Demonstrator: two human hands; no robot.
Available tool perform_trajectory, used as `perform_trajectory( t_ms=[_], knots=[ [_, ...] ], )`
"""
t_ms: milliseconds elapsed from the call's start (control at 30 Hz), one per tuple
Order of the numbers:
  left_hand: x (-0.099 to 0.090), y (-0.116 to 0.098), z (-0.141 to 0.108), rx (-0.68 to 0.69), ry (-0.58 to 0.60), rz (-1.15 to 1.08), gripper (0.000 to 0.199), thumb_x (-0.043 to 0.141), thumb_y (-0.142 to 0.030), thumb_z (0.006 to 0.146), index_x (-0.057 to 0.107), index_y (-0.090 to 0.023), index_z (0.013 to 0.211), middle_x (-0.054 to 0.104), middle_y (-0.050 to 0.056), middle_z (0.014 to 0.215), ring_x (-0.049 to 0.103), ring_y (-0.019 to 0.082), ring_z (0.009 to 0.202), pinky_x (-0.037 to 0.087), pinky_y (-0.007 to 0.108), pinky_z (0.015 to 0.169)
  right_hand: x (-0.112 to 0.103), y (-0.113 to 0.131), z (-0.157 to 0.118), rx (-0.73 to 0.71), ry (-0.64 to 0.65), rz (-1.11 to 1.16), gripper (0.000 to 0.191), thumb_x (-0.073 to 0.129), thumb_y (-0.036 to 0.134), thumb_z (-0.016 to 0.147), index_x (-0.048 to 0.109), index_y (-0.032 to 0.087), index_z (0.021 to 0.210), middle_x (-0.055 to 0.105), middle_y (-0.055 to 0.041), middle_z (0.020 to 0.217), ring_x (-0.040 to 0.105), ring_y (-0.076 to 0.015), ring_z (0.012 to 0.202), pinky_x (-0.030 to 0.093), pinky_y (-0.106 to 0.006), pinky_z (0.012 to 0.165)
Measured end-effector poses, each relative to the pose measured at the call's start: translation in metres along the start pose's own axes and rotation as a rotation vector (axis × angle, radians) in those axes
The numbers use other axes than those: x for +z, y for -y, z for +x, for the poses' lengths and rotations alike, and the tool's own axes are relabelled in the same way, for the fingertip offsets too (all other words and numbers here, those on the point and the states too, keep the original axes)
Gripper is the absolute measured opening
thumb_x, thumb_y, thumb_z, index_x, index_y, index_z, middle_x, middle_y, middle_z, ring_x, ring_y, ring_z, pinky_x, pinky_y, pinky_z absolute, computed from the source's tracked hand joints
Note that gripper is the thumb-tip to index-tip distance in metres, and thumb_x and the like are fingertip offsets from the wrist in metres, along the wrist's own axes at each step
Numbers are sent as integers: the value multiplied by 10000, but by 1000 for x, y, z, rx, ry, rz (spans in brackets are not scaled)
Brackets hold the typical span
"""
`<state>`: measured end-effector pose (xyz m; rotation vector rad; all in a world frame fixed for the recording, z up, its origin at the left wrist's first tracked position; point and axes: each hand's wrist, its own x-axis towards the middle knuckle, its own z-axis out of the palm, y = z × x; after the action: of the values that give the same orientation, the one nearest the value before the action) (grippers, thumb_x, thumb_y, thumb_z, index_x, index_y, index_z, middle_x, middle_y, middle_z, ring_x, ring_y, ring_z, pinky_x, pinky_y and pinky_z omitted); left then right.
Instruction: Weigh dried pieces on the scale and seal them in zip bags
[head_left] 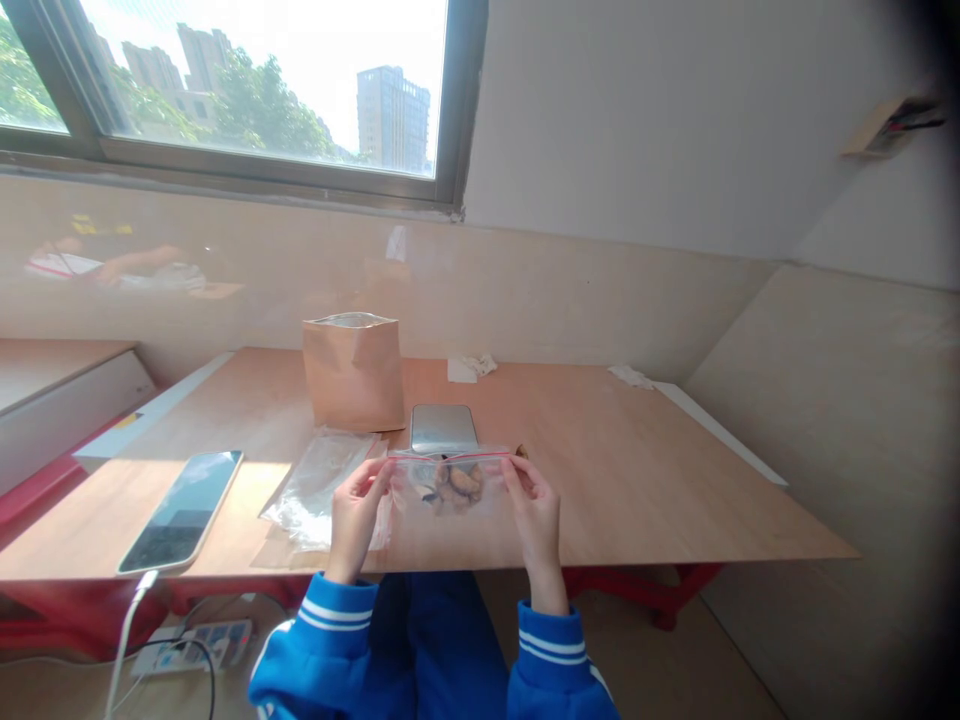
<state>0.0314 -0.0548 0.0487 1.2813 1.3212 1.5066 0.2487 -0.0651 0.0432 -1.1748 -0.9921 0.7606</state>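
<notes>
A clear zip bag (480,525) with a red line along its top edge is stretched between my two hands. My left hand (358,510) pinches its upper left corner, and my right hand (534,505) pinches the upper right one. Several brown dried pieces (461,483) show through the film; whether they lie inside it or behind it, I cannot tell. Another brown piece (521,452) peeks out just behind my right fingers. Beyond the bag lies a flat silver-grey plate-like device (442,428), its near edge covered by the bag.
A brown paper pouch (352,375) stands upright with its mouth open. Flat clear bags (319,485) lie beside my left hand. A phone (184,510) rests at the left, with a white cable (129,630) at the table edge. Crumpled tissue (480,365) sits toward the wall.
</notes>
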Motion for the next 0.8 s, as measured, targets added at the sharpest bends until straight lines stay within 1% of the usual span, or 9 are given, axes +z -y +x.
perform_trajectory(
  t_ms=[133, 367, 433, 567, 600, 667, 767, 800],
  knots=[
    [0, 1, 0, -6, 12, 3, 338, 642, -481, 762, 710, -165, 861, 680, 28, 768, 592, 152, 702, 452, 239, 670, 1, -1, -1, 8, -4, -11, 395, 616, 523, 784, 678, 163, 934, 746, -93, 864, 696, -241, 833, 529, -358, 767],
    [-1, 2, 0, -6, -43, 28, 350, 615, -497, 778, 703, -179, 897, 706, 45, 846, 615, 184, 809, 451, 263, 738, 4, -2, -1, -20, 24, -35, 385, 600, 498, 799, 686, 155, 951, 743, -105, 883, 688, -229, 837, 518, -333, 741],
    [1, -2, -2, 28, -5, 66, 315, 621, -481, 778, 717, -198, 879, 713, 45, 863, 618, 192, 829, 453, 270, 748, 6, -2, -2, -28, 35, -20, 378, 597, 490, 805, 683, 156, 958, 740, -104, 890, 687, -229, 842, 522, -337, 745],
    [10, -9, -7, 177, 157, 144, 215, 626, -409, 795, 742, -245, 872, 717, 42, 943, 616, 197, 911, 443, 275, 807, 13, -2, -3, -89, 88, -37, 338, 619, 466, 793, 695, 172, 940, 727, -97, 962, 678, -223, 861, 532, -342, 760],
    [11, -10, -8, 191, 163, 148, 210, 624, -402, 798, 741, -245, 872, 716, 42, 945, 616, 196, 915, 442, 273, 809, 13, -2, -4, -100, 95, -49, 331, 622, 463, 791, 696, 173, 932, 725, -95, 965, 676, -221, 861, 532, -340, 760],
    [9, -9, -8, 155, 109, 146, 223, 626, -415, 795, 732, -230, 861, 716, 39, 916, 617, 193, 892, 441, 270, 793, 13, -3, -4, -97, 66, -60, 330, 606, 467, 804, 685, 168, 920, 729, -95, 930, 676, -217, 843, 529, -342, 762],
    [3, -5, -5, 53, -33, 103, 286, 633, -468, 774, 706, -197, 831, 702, 35, 830, 611, 191, 829, 437, 267, 759, 9, -5, -3, -59, -13, -46, 351, 581, 489, 817, 659, 159, 909, 733, -92, 853, 682, -216, 799, 525, -357, 770],
    [0, -4, -4, 31, -62, 81, 307, 631, -483, 770, 696, -188, 824, 691, 32, 802, 606, 187, 808, 435, 265, 751, 8, -5, -2, -49, -23, -39, 359, 582, 497, 814, 653, 157, 903, 733, -93, 839, 683, -218, 790, 525, -360, 770]
  ],
)
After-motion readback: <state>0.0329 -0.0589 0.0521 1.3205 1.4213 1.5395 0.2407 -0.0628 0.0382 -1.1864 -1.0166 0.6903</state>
